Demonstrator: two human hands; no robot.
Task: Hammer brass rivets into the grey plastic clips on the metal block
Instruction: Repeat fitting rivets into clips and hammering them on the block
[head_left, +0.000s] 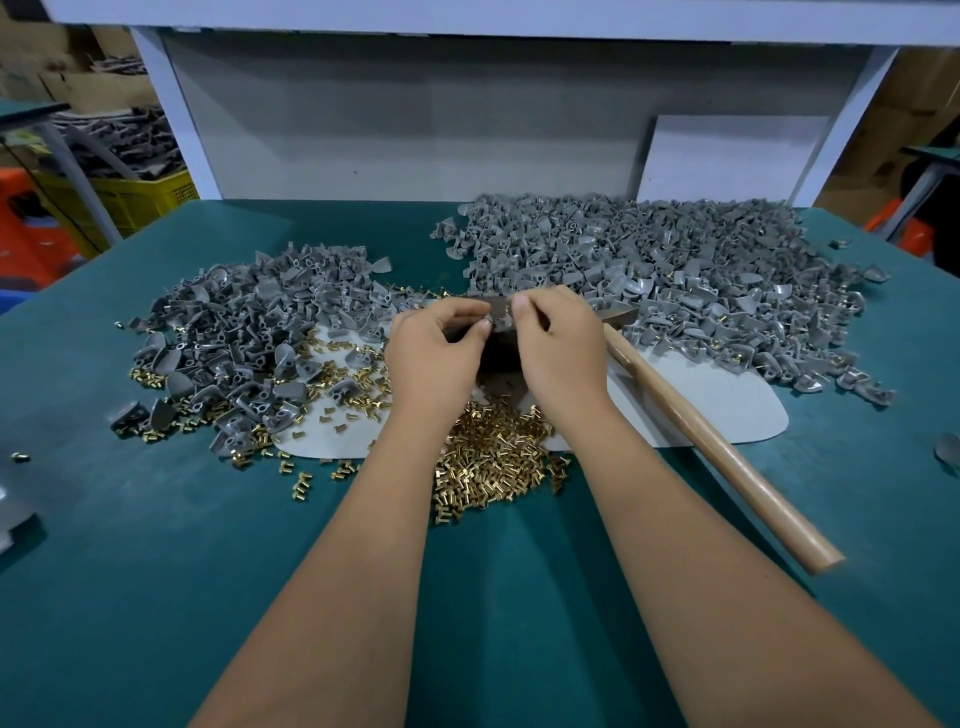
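Observation:
Both hands meet over the dark metal block (497, 354) at the table's middle. My left hand (436, 353) and my right hand (558, 343) pinch one grey plastic clip (500, 318) between their fingertips, just above the block. Whether a rivet sits in the clip is hidden by the fingers. Loose brass rivets (493, 457) lie heaped in front of the block, between my forearms. The hammer (717, 441), with a wooden handle, lies on the table to the right of my right forearm, its head tucked behind my right hand.
A heap of grey clips (249, 332) lies to the left with rivets scattered around it. A larger heap of clips (675, 280) spreads across the back right. A pale mat (727, 405) lies under the block. The green table (156, 597) runs to a white back panel.

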